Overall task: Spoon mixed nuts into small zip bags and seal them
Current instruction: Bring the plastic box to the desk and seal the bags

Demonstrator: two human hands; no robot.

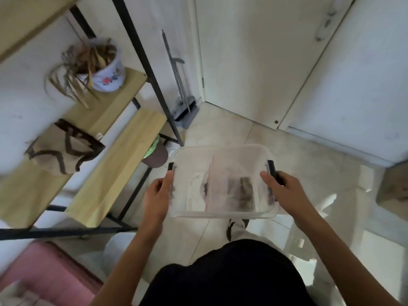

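Observation:
I carry a clear plastic storage box with black side handles in front of me, above the tiled floor. My left hand grips its left side by the handle, thumb over the rim. On the opposite side, my right hand grips the black handle. Inside lies a small zip bag with a red seal line, holding brown nuts. The picture is blurred by motion, so the rest of the contents is unclear.
A wooden shelf rack with black metal legs stands at the left, bearing a flowerpot with dried leaves and a beige bag. A dustpan set leans in the corner. White doors ahead, pink item lower left.

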